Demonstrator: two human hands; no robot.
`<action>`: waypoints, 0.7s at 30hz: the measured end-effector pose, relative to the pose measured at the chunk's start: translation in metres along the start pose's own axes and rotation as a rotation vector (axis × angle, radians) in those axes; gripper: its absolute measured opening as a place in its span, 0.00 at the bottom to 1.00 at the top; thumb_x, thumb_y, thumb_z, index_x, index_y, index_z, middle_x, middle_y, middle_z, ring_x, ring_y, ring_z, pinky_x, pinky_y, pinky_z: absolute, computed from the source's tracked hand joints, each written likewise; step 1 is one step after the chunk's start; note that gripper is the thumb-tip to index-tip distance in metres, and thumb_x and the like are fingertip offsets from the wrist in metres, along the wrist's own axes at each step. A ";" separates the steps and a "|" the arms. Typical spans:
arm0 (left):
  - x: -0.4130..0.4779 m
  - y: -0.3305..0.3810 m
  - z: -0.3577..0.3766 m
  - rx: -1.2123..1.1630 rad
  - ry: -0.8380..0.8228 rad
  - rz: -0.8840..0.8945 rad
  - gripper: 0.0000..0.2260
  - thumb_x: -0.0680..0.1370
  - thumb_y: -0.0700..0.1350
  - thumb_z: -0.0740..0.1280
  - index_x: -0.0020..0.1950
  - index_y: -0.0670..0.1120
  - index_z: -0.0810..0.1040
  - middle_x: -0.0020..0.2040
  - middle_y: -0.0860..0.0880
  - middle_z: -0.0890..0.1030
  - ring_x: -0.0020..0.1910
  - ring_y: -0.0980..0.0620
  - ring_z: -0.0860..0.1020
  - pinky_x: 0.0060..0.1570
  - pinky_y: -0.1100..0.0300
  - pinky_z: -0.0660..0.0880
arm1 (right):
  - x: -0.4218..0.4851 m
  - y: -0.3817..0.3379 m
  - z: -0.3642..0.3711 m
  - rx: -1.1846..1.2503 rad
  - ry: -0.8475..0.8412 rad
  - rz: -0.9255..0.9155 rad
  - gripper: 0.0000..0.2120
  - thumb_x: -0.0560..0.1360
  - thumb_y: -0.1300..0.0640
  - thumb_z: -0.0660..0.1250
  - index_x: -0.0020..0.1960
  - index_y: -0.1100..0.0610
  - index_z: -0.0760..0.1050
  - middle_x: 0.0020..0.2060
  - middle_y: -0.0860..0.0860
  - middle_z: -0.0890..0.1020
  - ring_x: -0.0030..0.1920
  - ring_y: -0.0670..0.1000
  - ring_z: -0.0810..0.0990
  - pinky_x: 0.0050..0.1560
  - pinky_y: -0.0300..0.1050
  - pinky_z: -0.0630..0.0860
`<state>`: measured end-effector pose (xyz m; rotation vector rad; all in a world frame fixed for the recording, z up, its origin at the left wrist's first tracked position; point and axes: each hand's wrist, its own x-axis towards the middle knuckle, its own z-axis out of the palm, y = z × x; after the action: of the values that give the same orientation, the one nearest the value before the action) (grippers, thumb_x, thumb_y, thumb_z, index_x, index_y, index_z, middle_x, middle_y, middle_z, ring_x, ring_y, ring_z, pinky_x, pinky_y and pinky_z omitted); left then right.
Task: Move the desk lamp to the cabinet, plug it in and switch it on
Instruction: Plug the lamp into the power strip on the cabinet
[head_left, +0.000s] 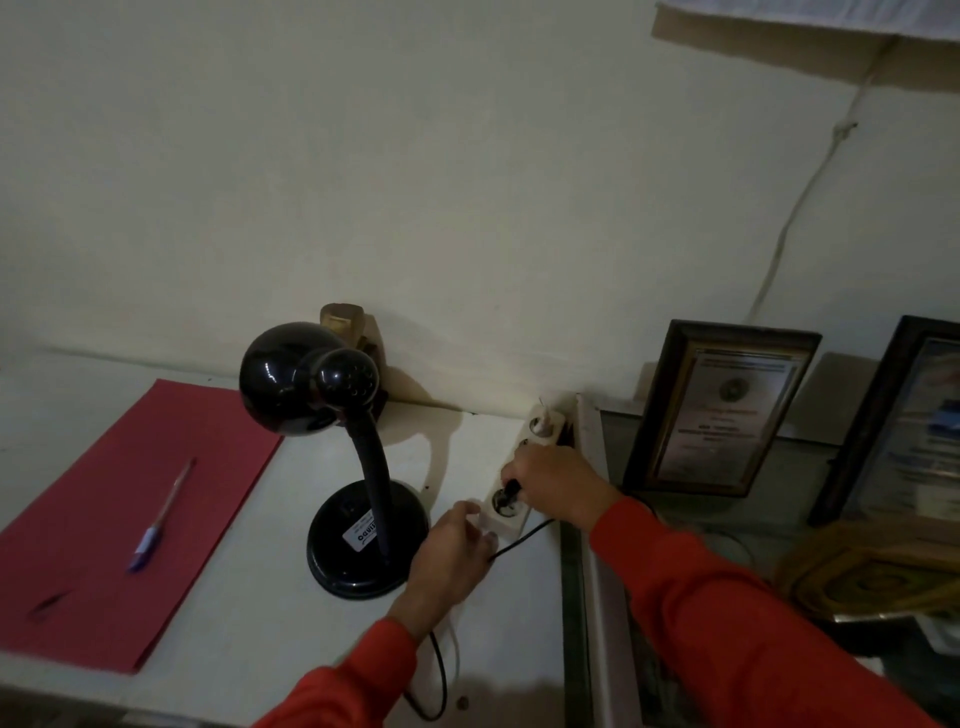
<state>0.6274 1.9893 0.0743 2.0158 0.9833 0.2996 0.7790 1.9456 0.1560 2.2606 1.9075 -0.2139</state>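
A black desk lamp (363, 535) with a round shade and bent neck stands unlit on the white cabinet top (249, 623). To its right lies a white power strip (519, 457) along the top's right edge. My right hand (550, 483) grips the lamp's black plug (511, 490) at the strip's nearest socket. My left hand (452, 556) presses on the near end of the strip, steadying it. The black cord (519, 543) runs from the plug under my left hand and loops off the front edge.
A red folder (130, 519) with a pen (161, 514) on it lies to the left of the lamp. A small tan object (343, 322) stands behind the lamp at the wall. Framed certificates (722, 410) and a gold-coloured dish (872, 571) sit on a glass surface at the right.
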 end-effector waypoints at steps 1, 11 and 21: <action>0.000 0.000 0.000 0.005 -0.001 -0.002 0.18 0.75 0.50 0.65 0.64 0.48 0.68 0.49 0.47 0.82 0.48 0.48 0.79 0.51 0.53 0.78 | 0.001 -0.001 0.000 -0.039 0.010 -0.011 0.11 0.77 0.62 0.62 0.57 0.60 0.78 0.53 0.60 0.79 0.50 0.61 0.80 0.41 0.49 0.73; 0.001 -0.002 0.001 0.027 0.015 0.025 0.19 0.75 0.49 0.66 0.64 0.48 0.68 0.47 0.46 0.82 0.47 0.48 0.79 0.48 0.55 0.76 | 0.008 -0.008 -0.003 -0.159 0.018 -0.067 0.11 0.75 0.68 0.60 0.54 0.64 0.76 0.53 0.61 0.80 0.53 0.61 0.80 0.51 0.53 0.79; 0.002 -0.007 0.001 0.041 0.016 0.079 0.19 0.75 0.47 0.67 0.64 0.46 0.68 0.47 0.44 0.81 0.46 0.47 0.79 0.47 0.55 0.76 | 0.011 -0.013 -0.015 -0.080 -0.073 -0.049 0.09 0.75 0.61 0.66 0.53 0.63 0.78 0.55 0.61 0.79 0.53 0.60 0.80 0.49 0.50 0.77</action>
<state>0.6257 1.9920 0.0679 2.0963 0.9276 0.3415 0.7684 1.9621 0.1674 2.1273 1.9009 -0.2187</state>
